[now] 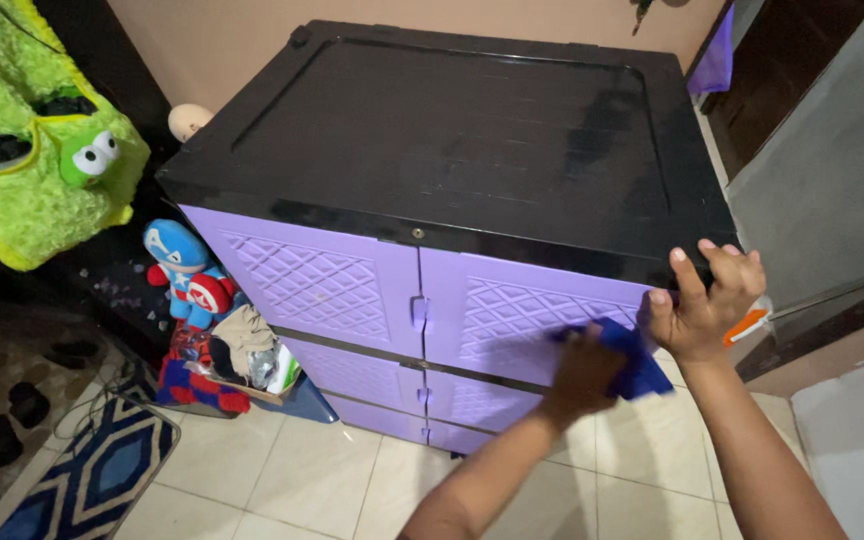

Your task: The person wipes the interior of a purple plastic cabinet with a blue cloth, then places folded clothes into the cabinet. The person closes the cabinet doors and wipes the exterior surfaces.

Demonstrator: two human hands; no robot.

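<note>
Blue cloth [637, 362] pressed against the purple front of a plastic cabinet [352, 290].
Head view: left hand [584, 375] clutches the cloth on the upper right door; right hand [702, 300] grips the cabinet's black top [452, 140] at its front right corner.

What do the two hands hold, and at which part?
Left hand presses a bunched blue cloth against the purple cabinet door. Right hand grips the cabinet's black top corner.

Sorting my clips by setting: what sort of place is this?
Probably a room in a home: a purple plastic cabinet with a black top stands on a tiled floor, with plush toys and a patterned rug beside it.
</note>
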